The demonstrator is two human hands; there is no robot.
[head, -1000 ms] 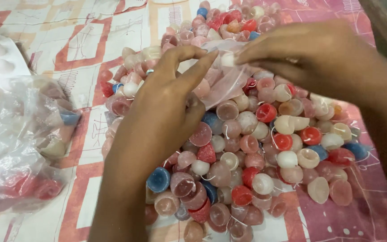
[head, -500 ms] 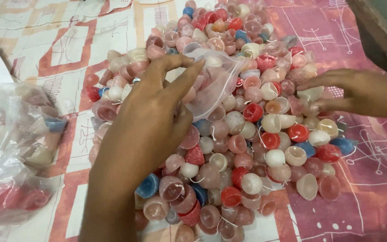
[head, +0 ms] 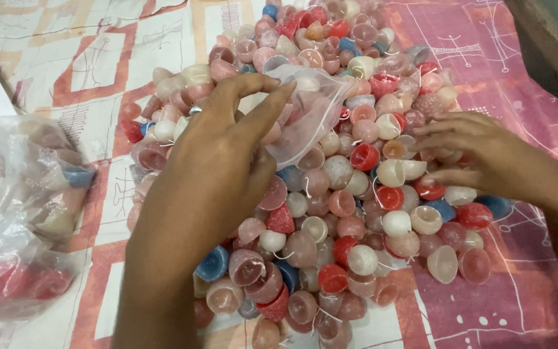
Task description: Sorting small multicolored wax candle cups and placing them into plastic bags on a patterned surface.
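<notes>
Nearest the camera lies the front edge of a heap of small wax candles [head: 330, 245], dome-shaped and cup-shaped pieces in pink, red, white and blue, many with a short white wick; the heap spreads over a patterned cloth [head: 518, 71] printed in pink, red and cream; at the near left sits a large clear plastic bag [head: 27, 213], crumpled, holding more candles of the same colours, blurred through the film; above the heap's middle the left hand [head: 208, 187] reaches forward, thumb and fingers pinched shut on the rim of a small clear plastic pouch [head: 308, 116]; the pouch is thin and see-through, its mouth held up, its body sagging onto the candles beneath; whether anything lies inside it cannot be told; to the right, the right hand [head: 479, 155] rests on the pile, fingers curled loosely over several candles, touching them without a clear grip; farther off the heap thins toward the cloth's far edge.
</notes>
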